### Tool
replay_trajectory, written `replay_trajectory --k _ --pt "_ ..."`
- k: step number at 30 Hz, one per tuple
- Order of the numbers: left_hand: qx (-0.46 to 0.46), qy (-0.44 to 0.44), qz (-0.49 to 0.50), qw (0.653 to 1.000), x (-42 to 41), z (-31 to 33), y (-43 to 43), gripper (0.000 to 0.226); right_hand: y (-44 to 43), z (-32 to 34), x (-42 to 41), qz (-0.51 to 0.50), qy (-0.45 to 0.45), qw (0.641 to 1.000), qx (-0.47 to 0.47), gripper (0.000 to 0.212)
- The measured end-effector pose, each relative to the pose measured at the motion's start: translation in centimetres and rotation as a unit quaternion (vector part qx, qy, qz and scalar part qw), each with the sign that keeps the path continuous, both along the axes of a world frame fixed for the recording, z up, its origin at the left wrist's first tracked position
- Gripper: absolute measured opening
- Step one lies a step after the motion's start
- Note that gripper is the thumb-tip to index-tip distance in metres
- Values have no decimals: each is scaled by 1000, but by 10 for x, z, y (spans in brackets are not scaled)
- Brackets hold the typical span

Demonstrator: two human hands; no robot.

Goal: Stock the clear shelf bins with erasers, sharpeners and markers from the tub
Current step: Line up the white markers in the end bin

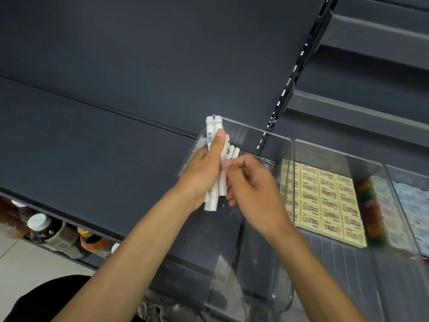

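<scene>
Markers: white cylindrical plastic markers (214, 129) with barcode labels are bundled in your hand above the back-left corner of the clear plastic shelf bin (255, 127). They are not yet laid in it.
Left grip: your left grip (204, 168) is clenched round the middle of the bundle, with the thumb lying along it.
Right grip: your right grip (253, 187) sits just right of the bundle, its curled fingertips touching the side. Blur hides whether it pinches a marker, so I cannot tell.
Long axis: the bundle runs front to back, textured ends toward the rear edge of the dark grey metal shelf (92, 135), roughly in line with the bin's length.
Bearing: the bin floor lies below and to the right of your left grip, so lowering looks likely to need little turning.
Nearer hand: your left carries the load, while your right is nearer the bin's middle.
Neighbour: cream rectangular erasers (329, 201) fill the next bin to the right, well apart from the bundle.
</scene>
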State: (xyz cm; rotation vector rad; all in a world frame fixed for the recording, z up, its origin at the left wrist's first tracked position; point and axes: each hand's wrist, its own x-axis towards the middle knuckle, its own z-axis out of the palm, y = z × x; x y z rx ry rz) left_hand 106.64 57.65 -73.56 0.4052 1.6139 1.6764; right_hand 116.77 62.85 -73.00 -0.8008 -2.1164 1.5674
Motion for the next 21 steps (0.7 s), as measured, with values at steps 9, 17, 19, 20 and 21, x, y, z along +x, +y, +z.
replay_trajectory --k 9,17,19,20,21 --pt "-18 -3 -16 1000 0 -2 -6 42 -7 -6 12 61 -82 993 58 11" --pt "18 28 27 999 -3 -6 -3 17 4 -9 11 -87 10 996 30 22" --pt "28 21 41 999 -5 -6 -2 13 8 -13 9 -117 35 989 83 18" --pt "31 19 45 998 -6 -5 -2 13 10 -14 8 -132 45 984 108 16" --pt "33 18 46 998 -6 -5 -1 13 13 -15 8 -149 54 979 129 15"
